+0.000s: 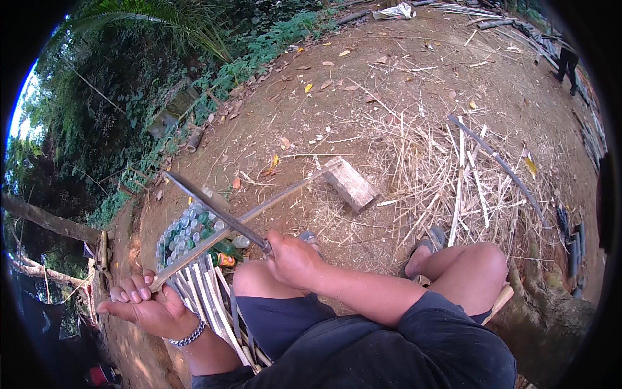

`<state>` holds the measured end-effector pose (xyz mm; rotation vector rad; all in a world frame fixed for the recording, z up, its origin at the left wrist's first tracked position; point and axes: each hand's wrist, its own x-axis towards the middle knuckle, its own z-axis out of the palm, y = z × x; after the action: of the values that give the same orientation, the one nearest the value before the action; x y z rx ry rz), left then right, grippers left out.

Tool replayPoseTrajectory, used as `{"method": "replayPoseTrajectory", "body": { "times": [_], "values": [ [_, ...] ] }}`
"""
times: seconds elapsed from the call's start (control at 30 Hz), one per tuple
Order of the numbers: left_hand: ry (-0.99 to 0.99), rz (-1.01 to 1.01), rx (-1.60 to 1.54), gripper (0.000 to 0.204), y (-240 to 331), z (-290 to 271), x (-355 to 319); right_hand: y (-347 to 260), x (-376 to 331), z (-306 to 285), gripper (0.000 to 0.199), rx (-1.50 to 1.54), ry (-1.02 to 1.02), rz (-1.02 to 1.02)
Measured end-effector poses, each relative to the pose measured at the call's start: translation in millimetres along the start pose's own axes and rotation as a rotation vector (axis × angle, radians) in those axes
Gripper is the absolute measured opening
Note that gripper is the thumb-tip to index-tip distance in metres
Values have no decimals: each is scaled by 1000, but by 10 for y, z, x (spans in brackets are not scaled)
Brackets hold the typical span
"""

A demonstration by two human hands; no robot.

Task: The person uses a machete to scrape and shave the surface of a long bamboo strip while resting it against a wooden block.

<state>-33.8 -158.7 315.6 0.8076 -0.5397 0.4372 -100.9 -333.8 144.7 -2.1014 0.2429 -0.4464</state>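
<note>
My right hand (pixel 291 259) is closed round the handle of a machete, at the middle of the view. The long dark machete blade (pixel 206 202) points up and to the left and crosses over a long split bamboo strip (pixel 285 194). The near end of that strip rests in my left hand (pixel 148 303), its fingers curled over it and the thumb stretched out. At its far end the strip lies on a wooden block (pixel 352 185) on the ground. My right fist hides the machete's handle.
Pale shavings and slivers (pixel 421 162) lie heaped right of the block, with a dark curved pole (pixel 499 159) across them. Cut strips (pixel 210 301) lean by my left leg, near a pile of clear and green bottles (pixel 188 230). Dense plants (pixel 129 84) edge the left. Another person's legs (pixel 567 68) show far right.
</note>
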Motion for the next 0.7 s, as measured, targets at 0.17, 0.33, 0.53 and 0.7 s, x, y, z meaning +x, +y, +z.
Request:
{"method": "replayPoseTrajectory", "body": {
  "times": [0.17,0.33,0.53,0.7],
  "values": [
    [145,-6,61,44,17,106,-127,593,25,-29,22,-10,16,277],
    [126,54,35,45,14,58,-123,358,-29,-35,20,-34,-41,132],
    [112,25,66,44,54,76,-154,765,69,-72,18,13,-12,263],
    [60,23,48,43,66,-121,-109,229,-19,-112,22,-19,-127,64]
  ]
}}
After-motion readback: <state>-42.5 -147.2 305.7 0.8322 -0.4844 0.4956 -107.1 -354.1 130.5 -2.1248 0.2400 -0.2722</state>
